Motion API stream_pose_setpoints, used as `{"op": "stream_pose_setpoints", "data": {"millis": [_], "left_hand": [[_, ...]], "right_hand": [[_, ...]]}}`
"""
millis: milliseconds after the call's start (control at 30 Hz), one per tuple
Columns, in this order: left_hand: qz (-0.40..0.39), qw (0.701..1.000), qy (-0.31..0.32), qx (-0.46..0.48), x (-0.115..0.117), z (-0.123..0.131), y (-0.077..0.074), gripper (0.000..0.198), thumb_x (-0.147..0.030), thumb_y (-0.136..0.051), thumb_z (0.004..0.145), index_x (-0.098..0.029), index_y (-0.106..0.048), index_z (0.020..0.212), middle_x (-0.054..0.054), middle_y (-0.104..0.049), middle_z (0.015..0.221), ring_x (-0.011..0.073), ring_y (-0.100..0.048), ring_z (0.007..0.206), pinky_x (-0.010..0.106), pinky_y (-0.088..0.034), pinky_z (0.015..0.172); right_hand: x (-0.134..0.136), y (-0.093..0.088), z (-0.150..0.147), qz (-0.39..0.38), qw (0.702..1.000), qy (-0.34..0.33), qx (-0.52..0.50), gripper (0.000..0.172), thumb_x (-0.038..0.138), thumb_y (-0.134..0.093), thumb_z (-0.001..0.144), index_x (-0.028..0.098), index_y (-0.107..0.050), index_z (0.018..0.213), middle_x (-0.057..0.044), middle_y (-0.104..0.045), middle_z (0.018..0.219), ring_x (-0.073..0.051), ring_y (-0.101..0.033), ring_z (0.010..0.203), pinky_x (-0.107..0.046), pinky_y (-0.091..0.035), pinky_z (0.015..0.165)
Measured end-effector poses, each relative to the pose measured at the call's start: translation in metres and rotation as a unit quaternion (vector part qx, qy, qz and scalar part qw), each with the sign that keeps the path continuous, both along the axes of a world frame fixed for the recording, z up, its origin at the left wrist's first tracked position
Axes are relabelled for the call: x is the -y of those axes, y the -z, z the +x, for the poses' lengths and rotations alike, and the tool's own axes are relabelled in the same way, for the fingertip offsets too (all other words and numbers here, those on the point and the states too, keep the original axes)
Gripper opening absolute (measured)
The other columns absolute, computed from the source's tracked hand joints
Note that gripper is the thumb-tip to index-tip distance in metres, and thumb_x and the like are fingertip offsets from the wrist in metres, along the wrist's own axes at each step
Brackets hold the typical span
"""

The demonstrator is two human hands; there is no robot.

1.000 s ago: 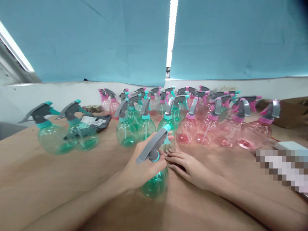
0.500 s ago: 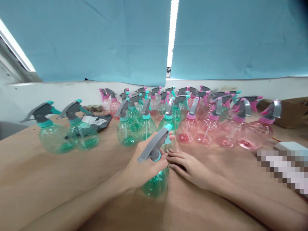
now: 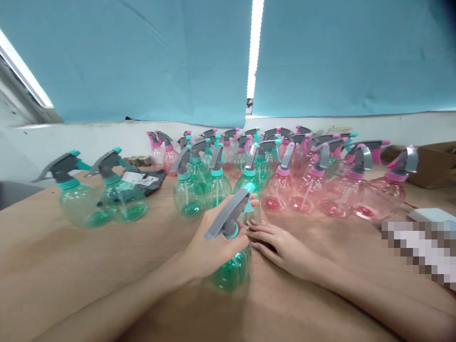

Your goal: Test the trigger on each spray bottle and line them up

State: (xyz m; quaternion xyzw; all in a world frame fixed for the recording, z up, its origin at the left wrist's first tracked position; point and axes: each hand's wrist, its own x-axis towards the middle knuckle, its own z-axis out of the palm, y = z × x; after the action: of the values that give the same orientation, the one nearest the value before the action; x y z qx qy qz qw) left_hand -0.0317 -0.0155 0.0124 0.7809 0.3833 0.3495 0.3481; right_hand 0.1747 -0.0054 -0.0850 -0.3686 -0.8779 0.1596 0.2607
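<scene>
Blue curtain [image 3: 149, 61]: largest thing, hanging well beyond both hands' fingers.

Desk [image 3: 50, 266]: brown top, running beneath both hands and out to either side of the fingers.

Standing stock: green bottles [image 3: 188, 192] beyond the left fingers; pink bottles [image 3: 273, 190] beyond the right fingers and further right. All upright.

Green spray bottle [image 3: 230, 275]: round body below the left fingers, base at or close to the desk, contact unclear. Darker green at the bottom; cannot tell liquid from thicker plastic. Judged light, thin-walled, fairly stiff. The smooth globe would probably slip, and flex if squeezed hard; likely top-heavy if near empty.

Left hand [image 3: 208, 249]: fingers clamped round the bottle just under its head, thumb across the near shoulder, fingertips showing on the far side.

Right hand [image 3: 283, 247]: fingers outstretched, close together, nothing seen in them; tips just beside the bottle, touch uncertain.

Gray spray head [image 3: 226, 216]: slanted, rising above the left thumb. Looks rigid but makes an awkward handle.

Turquoise trigger [image 3: 248, 207]: by the left fingertips. Probably gives under pressure; best kept out of the grip.

Turquoise collar [image 3: 233, 231]: just above the left thumb. Surest hold judged here or right below, at the narrow neck.
</scene>
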Motion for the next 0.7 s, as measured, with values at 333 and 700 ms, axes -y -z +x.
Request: {"op": "stream_pose_setpoints", "data": {"millis": [333,700], "left_hand": [[-0.003,1.000,0.000,0.000,0.000,0.000,0.000,0.055,-0.017,-0.053,0.080,-0.026,-0.051,0.135,0.000,-0.069,0.088,0.0132,-0.059,0.061,0.025,-0.048,0.055],[0.006,1.000,-0.014,-0.007,0.004,0.001,-0.010,0.034,-0.022,-0.052,0.077,-0.022,-0.060,0.110,-0.001,-0.064,0.075,0.0177,-0.061,0.063,0.030,-0.048,0.060]], "right_hand": [[0.000,0.000,0.000,-0.002,1.000,0.001,0.007,0.034,0.028,-0.046,0.098,0.022,-0.061,0.129,-0.007,-0.064,0.131,-0.024,-0.052,0.129,-0.045,-0.042,0.109],[0.000,-0.002,0.000,0.000,1.000,-0.008,0.016,0.033,0.027,-0.045,0.099,0.022,-0.061,0.127,-0.008,-0.062,0.133,-0.024,-0.050,0.130,-0.044,-0.041,0.110]]}}
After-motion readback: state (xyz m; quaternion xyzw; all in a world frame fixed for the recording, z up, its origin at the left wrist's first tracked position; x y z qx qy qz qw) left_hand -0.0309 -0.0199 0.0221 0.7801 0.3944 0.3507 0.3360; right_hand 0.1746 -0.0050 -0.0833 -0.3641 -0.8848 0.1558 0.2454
